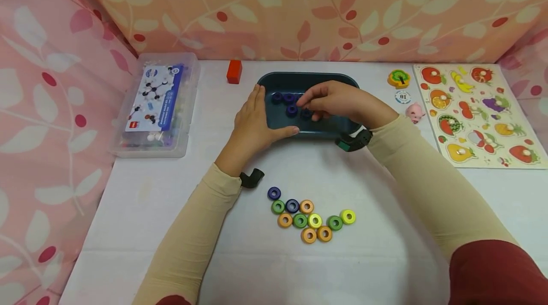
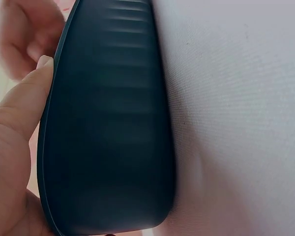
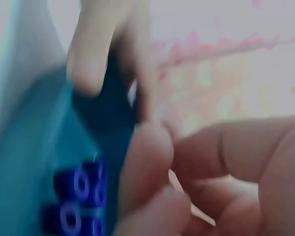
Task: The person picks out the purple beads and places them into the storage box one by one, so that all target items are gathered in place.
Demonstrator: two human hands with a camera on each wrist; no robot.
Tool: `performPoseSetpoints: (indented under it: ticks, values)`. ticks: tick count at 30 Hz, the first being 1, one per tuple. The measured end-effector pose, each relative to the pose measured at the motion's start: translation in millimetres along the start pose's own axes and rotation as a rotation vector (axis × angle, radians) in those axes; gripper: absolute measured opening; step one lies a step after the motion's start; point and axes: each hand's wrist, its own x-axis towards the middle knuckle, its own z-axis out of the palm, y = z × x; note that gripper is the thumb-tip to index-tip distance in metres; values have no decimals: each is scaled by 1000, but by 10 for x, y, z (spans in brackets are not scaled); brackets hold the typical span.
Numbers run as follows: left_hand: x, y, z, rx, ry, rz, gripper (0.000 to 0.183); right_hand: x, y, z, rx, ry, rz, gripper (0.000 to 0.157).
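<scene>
My left hand (image 1: 252, 122) rests at the left end of a dark teal tray (image 1: 325, 126). Its fingers extend along the left side and its thumb (image 2: 32, 93) lies along the front rim. Over the middle of the tray, my right hand (image 1: 336, 100) reaches in with loosely bent fingers. Its fingertips (image 3: 147, 147) are close above dark blue rings (image 1: 291, 111), and no ring shows between them. Several such rings (image 3: 71, 219) lie together on the tray floor, partly hidden by the hand. The right wrist view is blurred.
Nearer me lie several blue, green, orange and yellow rings (image 1: 314, 221). A clear plastic case (image 1: 188, 105) stands left, a red block (image 1: 234, 72) behind. Rightward are a tree piece (image 1: 399, 78), a round token (image 1: 403, 97), a pink pig figure (image 1: 414, 113) and a fruit puzzle board (image 1: 479, 114).
</scene>
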Motion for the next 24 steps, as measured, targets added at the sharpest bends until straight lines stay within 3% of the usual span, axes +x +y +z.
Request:
performPoseSetpoints:
  ticks: [3, 6, 9, 13, 18, 24]
  values:
    - [1, -4, 2, 4, -1, 1, 133, -230, -26, 162, -39, -120, -86, 24]
    - [-2, -5, -2, 2, -3, 1, 132, -352, -17, 452, -101, -242, -182, 23]
    - [-6, -5, -5, -5, -2, 6, 133, -358, 28, 791, -221, -270, -280, 25]
    - [-7, 0, -7, -17, 3, 18, 134, -291, 95, 1128, -332, -233, -358, 25]
    - [-11, 3, -9, -22, 4, 14, 134, -216, 136, 1274, -345, -236, -386, 22]
    - [-14, -13, -12, -23, 3, 19, 135, -209, 167, 1257, -334, -272, -388, 22]
